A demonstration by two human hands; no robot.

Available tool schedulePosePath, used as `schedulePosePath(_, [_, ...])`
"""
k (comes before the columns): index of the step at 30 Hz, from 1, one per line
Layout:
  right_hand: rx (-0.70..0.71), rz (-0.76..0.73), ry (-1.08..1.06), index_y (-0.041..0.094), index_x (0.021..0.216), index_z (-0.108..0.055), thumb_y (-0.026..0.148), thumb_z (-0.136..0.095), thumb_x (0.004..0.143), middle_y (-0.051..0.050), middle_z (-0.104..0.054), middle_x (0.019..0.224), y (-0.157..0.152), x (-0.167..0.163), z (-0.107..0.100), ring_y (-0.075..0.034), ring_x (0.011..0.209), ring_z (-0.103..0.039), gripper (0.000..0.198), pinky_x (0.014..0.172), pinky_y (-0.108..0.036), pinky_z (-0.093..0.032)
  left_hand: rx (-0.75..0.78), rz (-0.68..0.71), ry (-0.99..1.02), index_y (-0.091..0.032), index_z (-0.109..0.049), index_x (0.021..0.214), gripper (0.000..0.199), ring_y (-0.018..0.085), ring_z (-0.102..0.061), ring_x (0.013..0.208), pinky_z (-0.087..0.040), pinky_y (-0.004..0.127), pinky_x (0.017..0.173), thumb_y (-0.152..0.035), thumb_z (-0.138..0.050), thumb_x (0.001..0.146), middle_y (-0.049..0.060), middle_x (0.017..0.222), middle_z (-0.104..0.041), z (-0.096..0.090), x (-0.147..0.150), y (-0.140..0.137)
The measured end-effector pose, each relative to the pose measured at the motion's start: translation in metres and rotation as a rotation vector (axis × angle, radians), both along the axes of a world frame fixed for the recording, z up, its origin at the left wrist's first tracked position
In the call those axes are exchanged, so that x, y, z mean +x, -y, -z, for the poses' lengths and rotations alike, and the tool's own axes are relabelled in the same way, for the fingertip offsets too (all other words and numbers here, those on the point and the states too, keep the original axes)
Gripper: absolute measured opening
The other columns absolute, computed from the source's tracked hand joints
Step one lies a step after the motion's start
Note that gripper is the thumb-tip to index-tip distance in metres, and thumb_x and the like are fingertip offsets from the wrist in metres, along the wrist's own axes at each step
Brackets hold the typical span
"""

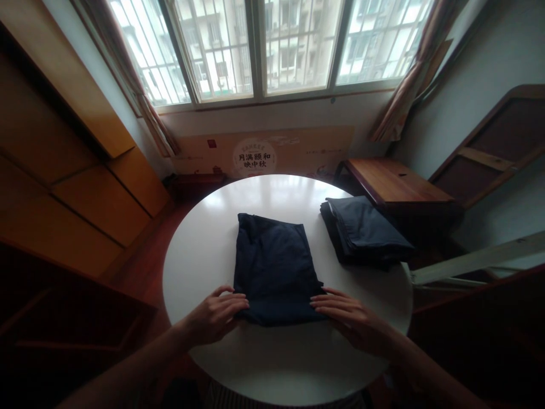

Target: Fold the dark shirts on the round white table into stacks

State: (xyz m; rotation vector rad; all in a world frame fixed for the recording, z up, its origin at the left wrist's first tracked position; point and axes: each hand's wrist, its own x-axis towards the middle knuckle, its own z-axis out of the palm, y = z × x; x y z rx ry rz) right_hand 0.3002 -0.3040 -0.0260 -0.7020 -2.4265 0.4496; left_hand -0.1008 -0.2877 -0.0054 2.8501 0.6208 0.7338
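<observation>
The dark cloth (pixel 275 261) lies between and just beyond my left grip (pixel 213 316) and right grip (pixel 352 316), fingers laid over its near corners; I cannot tell whether thumbs pinch beneath. I'd pull both sides evenly.

Far ahead of you, a barred window (pixel 259 51) sits between two curtains (pixel 395 111), above a Chinese-lettered banner (pixel 255 156); a wooden cabinet (pixel 96 190) stands on your left, a low wooden table (pixel 394 184) far right.
</observation>
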Motion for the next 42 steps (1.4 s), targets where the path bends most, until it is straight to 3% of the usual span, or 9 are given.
schedulePosePath(5, [-0.216, 0.547, -0.371, 0.021, 0.100, -0.069, 0.046, -0.048, 0.097, -0.005, -0.071, 0.080, -0.054, -0.028, -0.018, -0.021, 0.071, -0.068, 0.033, 0.065, -0.031, -0.058, -0.406, -0.478, 0.356, -0.018, -0.060, 0.085, 0.036, 0.013, -0.055, 0.060, -0.045, 0.025, 0.060, -0.038, -0.036, 0.103, 0.000, 0.068, -0.060, -0.025, 0.028, -0.054])
schedulePosePath(9, [-0.301, 0.696, -0.644, 0.018, 0.090, -0.064, 0.059, -0.049, 0.093, -0.002, -0.063, 0.075, -0.127, -0.063, -0.037, -0.017, 0.069, -0.060, 0.043, 0.061, -0.026, -0.052, -0.660, -0.591, 0.649, -0.019, -0.045, 0.061, 0.054, 0.011, -0.040, 0.051, -0.034, 0.024, 0.049, -0.062, -0.043, 0.094, -0.003, 0.055, -0.043, -0.036, 0.052, -0.127])
schedulePosePath(13, [-0.526, 0.513, -0.730, 0.020, 0.105, -0.062, 0.062, -0.065, 0.081, 0.002, -0.060, 0.073, -0.155, -0.073, -0.046, -0.014, 0.064, -0.058, 0.048, 0.059, -0.025, -0.053, -0.729, -0.554, 0.826, -0.019, -0.045, 0.064, 0.056, 0.010, -0.036, 0.051, -0.032, 0.023, 0.047, -0.070, -0.048, 0.089, -0.004, 0.056, -0.041, -0.033, 0.056, -0.162])
schedulePosePath(17, [-0.576, 0.196, -0.576, 0.018, 0.093, -0.067, 0.054, -0.081, 0.067, -0.001, -0.066, 0.081, -0.133, -0.052, -0.039, -0.017, 0.073, -0.064, 0.046, 0.072, -0.031, -0.058, -0.658, -0.503, 0.866, -0.017, -0.052, 0.071, 0.055, 0.010, -0.041, 0.054, -0.036, 0.022, 0.049, -0.067, -0.044, 0.093, -0.003, 0.060, -0.045, -0.028, 0.043, -0.137])
schedulePosePath(21, [-0.394, 0.160, -0.290, 0.017, 0.070, -0.066, 0.047, -0.073, 0.078, -0.001, -0.064, 0.068, -0.094, -0.026, -0.021, -0.017, 0.065, -0.062, 0.033, 0.066, -0.031, -0.057, -0.553, -0.477, 0.749, -0.016, -0.060, 0.079, 0.059, 0.011, -0.045, 0.053, -0.038, 0.023, 0.048, -0.067, -0.036, 0.095, -0.001, 0.061, -0.052, -0.020, 0.024, -0.091])
schedulePosePath(27, [-0.293, -0.078, -0.026, 0.017, 0.104, -0.070, 0.033, -0.060, 0.091, -0.011, -0.071, 0.104, -0.045, -0.027, -0.024, -0.019, 0.088, -0.068, 0.023, 0.079, -0.030, -0.056, -0.381, -0.285, 0.571, -0.018, -0.067, 0.089, 0.057, 0.020, -0.068, 0.068, -0.055, 0.031, 0.063, -0.060, -0.030, 0.100, 0.009, 0.075, -0.071, 0.007, 0.002, -0.048])
schedulePosePath(32, [-0.050, -0.266, 0.176, 0.020, 0.133, -0.059, 0.026, -0.059, 0.089, -0.015, -0.058, 0.139, -0.033, -0.032, -0.018, -0.026, 0.131, -0.051, 0.044, 0.110, -0.047, -0.040, -0.193, 0.217, 0.451, -0.020, -0.060, 0.109, 0.041, 0.019, -0.072, 0.082, -0.058, 0.034, 0.079, -0.051, -0.035, 0.102, 0.009, 0.086, -0.073, 0.001, -0.001, -0.039])
schedulePosePath(37, [0.030, -0.277, 0.287, 0.019, 0.144, -0.048, 0.018, -0.049, 0.093, -0.012, -0.047, 0.150, -0.030, -0.026, -0.007, -0.024, 0.144, -0.036, 0.051, 0.118, -0.048, -0.029, 0.092, 0.403, -0.140, -0.022, -0.047, 0.140, 0.067, 0.028, -0.052, 0.132, -0.030, 0.050, 0.117, -0.058, -0.064, 0.086, 0.018, 0.141, -0.056, -0.013, -0.015, -0.045])
schedulePosePath(42, [0.042, -0.261, 0.306, 0.021, 0.148, -0.044, 0.020, -0.052, 0.091, -0.011, -0.051, 0.147, -0.032, -0.027, -0.009, -0.025, 0.139, -0.043, 0.058, 0.116, -0.047, -0.033, 0.087, 0.390, -0.480, -0.022, -0.036, 0.152, 0.081, 0.030, -0.030, 0.147, -0.008, 0.054, 0.122, -0.055, -0.064, 0.084, 0.014, 0.156, -0.037, -0.019, -0.025, -0.072])
